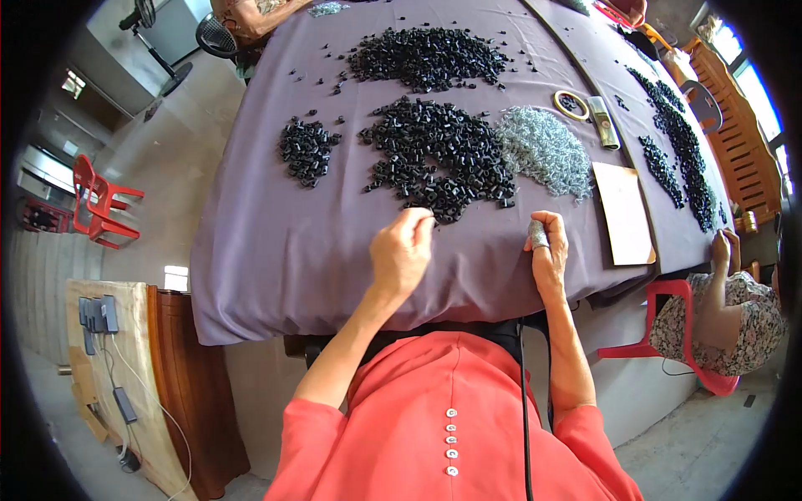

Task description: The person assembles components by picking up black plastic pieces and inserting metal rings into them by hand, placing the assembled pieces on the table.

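Observation:
My left hand [403,255] is closed in a pinch at the near edge of a large heap of small black plastic pieces [434,150]. Whatever its fingertips hold is too small to make out. To the right, my right hand [548,250] is closed above the table's near edge, a grey wrap [539,234] around one digit. Anything between those fingers is hidden. Beyond it spreads a pile of small clear or silvery pieces [547,154], touching the black heap. A smaller black pile [309,152] lies at the left.
A purple cloth [259,225] covers the table. Another black pile [422,58] lies farther back. On the right are a tape roll [571,105], a clear packet [603,123] and a cardboard sheet [624,213]. Co-workers sit at the right [710,309] and far left [251,21].

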The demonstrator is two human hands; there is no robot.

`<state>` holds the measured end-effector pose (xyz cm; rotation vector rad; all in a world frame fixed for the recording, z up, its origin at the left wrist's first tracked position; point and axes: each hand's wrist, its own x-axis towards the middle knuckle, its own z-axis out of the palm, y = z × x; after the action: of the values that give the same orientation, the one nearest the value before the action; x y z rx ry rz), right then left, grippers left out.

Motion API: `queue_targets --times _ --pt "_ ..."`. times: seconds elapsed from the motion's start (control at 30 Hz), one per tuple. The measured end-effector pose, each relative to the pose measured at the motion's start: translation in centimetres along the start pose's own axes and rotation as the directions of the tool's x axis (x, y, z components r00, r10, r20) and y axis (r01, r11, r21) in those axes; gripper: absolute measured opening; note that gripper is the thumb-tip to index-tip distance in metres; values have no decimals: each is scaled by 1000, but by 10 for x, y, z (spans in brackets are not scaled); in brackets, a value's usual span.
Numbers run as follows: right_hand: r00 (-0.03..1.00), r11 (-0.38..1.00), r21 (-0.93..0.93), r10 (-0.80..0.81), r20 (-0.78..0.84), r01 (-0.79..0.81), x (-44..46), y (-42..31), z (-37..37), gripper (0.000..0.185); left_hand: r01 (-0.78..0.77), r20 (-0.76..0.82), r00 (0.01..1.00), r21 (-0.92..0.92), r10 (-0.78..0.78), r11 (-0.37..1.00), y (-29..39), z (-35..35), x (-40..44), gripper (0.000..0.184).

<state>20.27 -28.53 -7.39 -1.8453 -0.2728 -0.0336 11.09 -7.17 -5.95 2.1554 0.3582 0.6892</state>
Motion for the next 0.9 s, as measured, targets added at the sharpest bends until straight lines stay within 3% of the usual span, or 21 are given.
queue_targets --times 0.13,0.23,0.37,0.47,0.6,0.7,0.9 --pt "1000 999 -43 5 13 -5 -1 -4 1 16 -78 -1 997 111 79 991 -27 -23 -7 7" --pt "999 996 89 -2 45 -2 -1 -1 9 16 -105 22 994 133 103 985 -27 -24 -8 7" --pt "989 959 278 18 144 -58 -4 -14 26 18 -148 33 989 29 147 989 -10 -16 -7 7" --pt "971 918 374 45 233 -132 -8 -23 37 19 -55 119 989 -225 84 973 0 -4 -12 7" --pt "943 880 420 84 322 -222 -17 -31 45 19 224 269 957 -447 -109 866 22 6 -19 11" --pt "933 878 423 66 354 -223 -22 -26 47 18 138 254 967 -525 0 840 15 21 -24 11" --pt "923 887 401 68 379 -230 -27 -24 45 14 335 339 927 -550 -162 765 10 26 -27 10"
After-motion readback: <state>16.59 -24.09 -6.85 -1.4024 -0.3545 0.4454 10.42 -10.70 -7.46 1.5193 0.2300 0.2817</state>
